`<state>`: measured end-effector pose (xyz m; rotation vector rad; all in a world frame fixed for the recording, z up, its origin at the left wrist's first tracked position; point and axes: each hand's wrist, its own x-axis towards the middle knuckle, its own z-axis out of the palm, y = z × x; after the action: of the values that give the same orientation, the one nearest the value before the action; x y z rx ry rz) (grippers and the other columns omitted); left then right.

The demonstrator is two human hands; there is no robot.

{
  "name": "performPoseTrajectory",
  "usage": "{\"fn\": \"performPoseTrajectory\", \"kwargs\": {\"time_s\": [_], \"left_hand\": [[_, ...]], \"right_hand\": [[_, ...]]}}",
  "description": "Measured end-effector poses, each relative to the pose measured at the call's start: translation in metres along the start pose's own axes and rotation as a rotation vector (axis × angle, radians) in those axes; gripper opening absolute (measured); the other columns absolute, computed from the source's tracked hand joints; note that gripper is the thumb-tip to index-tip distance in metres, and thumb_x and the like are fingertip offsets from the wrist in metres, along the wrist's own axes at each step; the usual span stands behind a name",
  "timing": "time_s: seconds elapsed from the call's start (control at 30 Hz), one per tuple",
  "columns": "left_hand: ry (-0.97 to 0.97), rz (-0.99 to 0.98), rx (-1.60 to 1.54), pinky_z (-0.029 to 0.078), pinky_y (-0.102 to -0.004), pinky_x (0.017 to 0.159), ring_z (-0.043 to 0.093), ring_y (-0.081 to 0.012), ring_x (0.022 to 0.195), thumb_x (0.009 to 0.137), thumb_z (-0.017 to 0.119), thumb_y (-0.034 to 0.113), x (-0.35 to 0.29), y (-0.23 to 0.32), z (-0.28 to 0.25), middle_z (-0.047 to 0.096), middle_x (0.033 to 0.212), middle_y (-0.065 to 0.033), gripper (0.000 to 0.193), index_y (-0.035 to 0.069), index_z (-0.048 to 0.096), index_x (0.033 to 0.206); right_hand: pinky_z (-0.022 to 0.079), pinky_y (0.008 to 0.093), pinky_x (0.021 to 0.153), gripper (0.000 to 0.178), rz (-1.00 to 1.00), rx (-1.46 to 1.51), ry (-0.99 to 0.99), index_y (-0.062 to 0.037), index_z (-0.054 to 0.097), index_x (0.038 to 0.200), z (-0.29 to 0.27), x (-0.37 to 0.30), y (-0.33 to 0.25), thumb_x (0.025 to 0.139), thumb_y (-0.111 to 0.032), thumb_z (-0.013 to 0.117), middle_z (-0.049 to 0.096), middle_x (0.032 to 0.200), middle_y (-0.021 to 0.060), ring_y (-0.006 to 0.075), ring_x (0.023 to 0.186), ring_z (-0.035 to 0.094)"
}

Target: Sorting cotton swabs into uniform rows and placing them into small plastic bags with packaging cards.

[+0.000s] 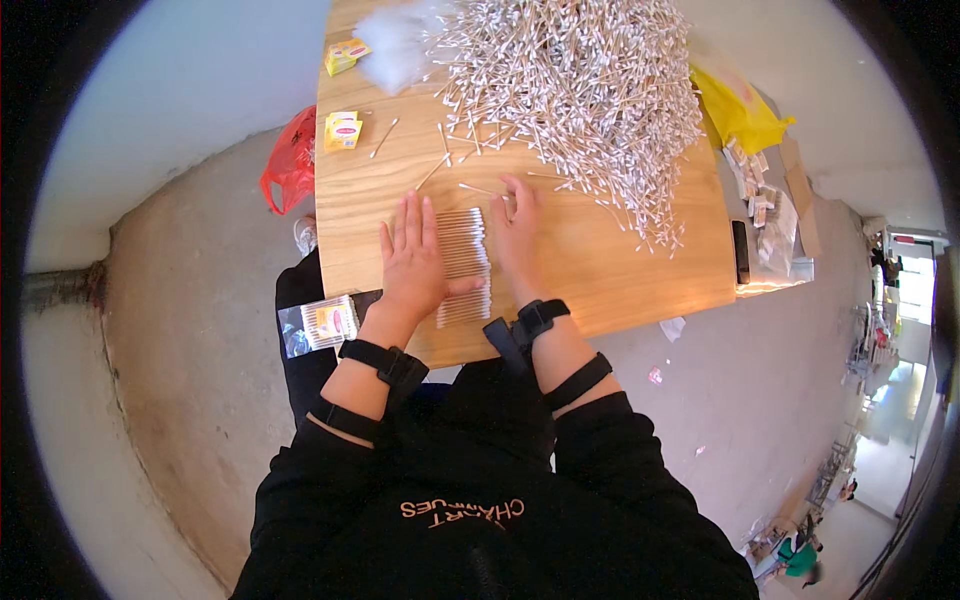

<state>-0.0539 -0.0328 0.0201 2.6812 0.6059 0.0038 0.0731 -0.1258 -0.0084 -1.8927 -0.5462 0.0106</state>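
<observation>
A row of cotton swabs (461, 240) lies side by side on the wooden table in front of me. My left hand (412, 262) rests flat along the row's left side, fingers stretched out, its thumb reaching across the swabs. To the right of the row is my right hand (517, 232), its thumb and fingers curled around the end of a single cotton swab (480, 189). Several loose swabs lie just beyond the left fingertips. Farther back a large heap of cotton swabs (580, 90) covers much of the table.
Yellow paper labels (341, 131) and a clear plastic bag (400, 45) lie at the table's left. A filled swab packet (322, 325) sits by my left leg. A red bag (291, 162) hangs left. At right are a yellow bag (742, 112), a phone (740, 252) and small packs (750, 180).
</observation>
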Motion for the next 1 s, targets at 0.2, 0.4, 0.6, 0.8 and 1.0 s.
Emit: {"fn": "performPoseTrajectory", "kwargs": {"time_s": [0.2,0.4,0.6,0.8,1.0], "left_hand": [[-0.043,-0.09,-0.023,0.008,-0.0568,0.113,0.005,-0.0365,0.145,0.055,0.073,0.069,-0.018,-0.002,-0.001,0.008,0.154,-0.0257,0.135,-0.008,0.009,0.146],[-0.018,-0.078,0.015,0.008,-0.056,0.113,0.005,-0.0346,0.145,0.056,0.073,0.07,-0.017,-0.006,0.006,0.01,0.154,-0.0255,0.133,-0.011,0.013,0.144],[-0.047,0.001,0.024,0.005,-0.054,0.114,0.004,-0.0343,0.145,0.058,0.068,0.073,-0.014,-0.009,0.003,0.008,0.154,-0.0257,0.134,-0.011,0.011,0.145],[-0.037,-0.079,0.075,0.005,-0.0531,0.114,0.003,-0.0345,0.145,0.059,0.067,0.074,-0.004,-0.003,0.004,0.008,0.154,-0.0253,0.134,-0.011,0.009,0.145],[-0.048,0.012,0.081,0.005,-0.0531,0.114,0.004,-0.0365,0.145,0.058,0.067,0.075,-0.004,-0.003,0.009,0.006,0.154,-0.0266,0.136,-0.012,0.009,0.144]], "right_hand": [[0.049,0.0395,0.077,0.011,-0.055,-0.422,-0.102,-0.0088,0.069,0.088,-0.015,0.026,0.001,0.077,-0.009,0.069,0.053,0.09,0.0113,0.0276,0.087,0.057],[0.048,0.0341,0.087,0.012,0.037,-0.191,-0.506,-0.0065,0.069,0.087,-0.003,0.03,-0.012,0.083,-0.017,0.066,0.055,0.097,0.0125,0.0266,0.097,0.058],[0.04,0.0388,0.094,0.031,0.167,0.384,0.102,0.0021,0.057,0.108,0.009,0.005,0.018,0.098,-0.025,0.045,0.053,0.107,0.0167,0.0294,0.108,0.05],[0.032,0.04,0.103,0.042,-0.029,0.155,-0.02,0.0028,0.051,0.12,0.03,-0.003,0.018,0.101,-0.03,0.033,0.051,0.121,0.0198,0.0318,0.116,0.045],[0.032,0.0372,0.11,0.052,0.128,0.401,-0.154,0.0019,0.038,0.133,0.018,-0.003,0.013,0.102,-0.038,0.028,0.045,0.133,0.0167,0.0266,0.127,0.044]]}}
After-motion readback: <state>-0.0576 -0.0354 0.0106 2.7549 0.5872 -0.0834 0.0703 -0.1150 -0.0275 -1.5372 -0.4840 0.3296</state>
